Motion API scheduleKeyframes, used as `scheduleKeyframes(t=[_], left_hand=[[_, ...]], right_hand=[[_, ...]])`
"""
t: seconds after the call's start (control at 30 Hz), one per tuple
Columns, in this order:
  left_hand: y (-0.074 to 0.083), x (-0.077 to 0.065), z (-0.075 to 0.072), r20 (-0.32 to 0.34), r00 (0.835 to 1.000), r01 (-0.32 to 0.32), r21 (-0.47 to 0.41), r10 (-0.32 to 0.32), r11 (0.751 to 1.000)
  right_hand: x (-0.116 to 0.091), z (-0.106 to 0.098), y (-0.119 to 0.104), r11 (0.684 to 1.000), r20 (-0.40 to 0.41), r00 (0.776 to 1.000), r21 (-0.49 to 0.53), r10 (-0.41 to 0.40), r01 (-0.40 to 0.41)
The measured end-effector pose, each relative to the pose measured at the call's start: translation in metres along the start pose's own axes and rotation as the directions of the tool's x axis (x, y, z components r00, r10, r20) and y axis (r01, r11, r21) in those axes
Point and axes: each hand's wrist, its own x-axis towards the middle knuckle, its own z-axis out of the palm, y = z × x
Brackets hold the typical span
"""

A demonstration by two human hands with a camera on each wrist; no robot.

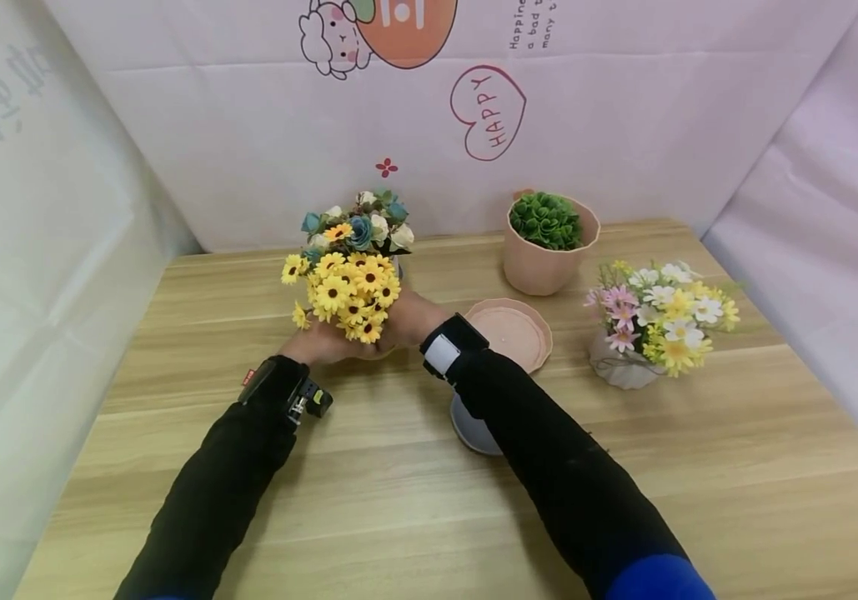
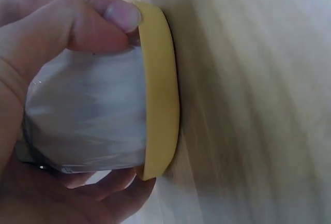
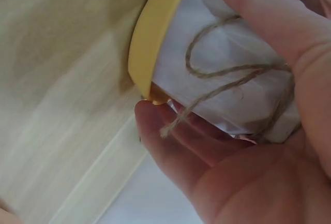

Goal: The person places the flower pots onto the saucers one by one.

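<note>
A pot of yellow daisy-like flowers with dark centres [image 1: 353, 296] is between my two hands at the back left of the table. Its white paper wrapping [image 2: 88, 113] is tied with twine [image 3: 227, 74], and its base sits in a shallow yellow saucer [image 2: 161, 92] at the tabletop. My left hand [image 1: 327, 342] curls round the near left side, fingers under the wrapping and thumb close to the saucer's rim. From the right, my right hand [image 1: 412, 319] holds the pot too, fingertips right at the saucer's edge. Blossoms cover the pot in the head view.
Blue and white artificial flowers [image 1: 361, 223] stand just behind. To the right are a pink saucer [image 1: 507, 329], a pink pot with green foliage [image 1: 541, 265] and a pot of mixed flowers [image 1: 657, 312]. A grey round dish [image 1: 474, 429] is partly under my right forearm.
</note>
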Motion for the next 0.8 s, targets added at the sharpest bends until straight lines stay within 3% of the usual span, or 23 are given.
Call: scheduleKeyframes(t=[0.1,0.27,0.5,0.8], left_hand=[[-0.003,0.004,-0.004,-0.004,1.0,-0.008,0.003,0.008,1.0],[-0.005,0.009,-0.013,0.005,1.0,-0.001,0.054,0.0,0.999],[-0.015,0.022,-0.024,0.031,0.999,0.026,-0.01,-0.025,1.0],[-0.024,0.033,-0.033,0.018,0.999,0.04,0.036,-0.04,0.999]], right_hand=[[0.006,-0.002,-0.001,1.0,-0.001,1.0,0.009,0.0,0.0],[0.016,-0.003,-0.001,0.998,-0.014,0.998,-0.009,0.069,-0.069],[0.029,-0.005,0.003,0.995,-0.036,0.995,-0.022,0.092,-0.092],[0.041,-0.009,0.004,0.984,-0.02,0.984,-0.04,0.174,-0.175]])
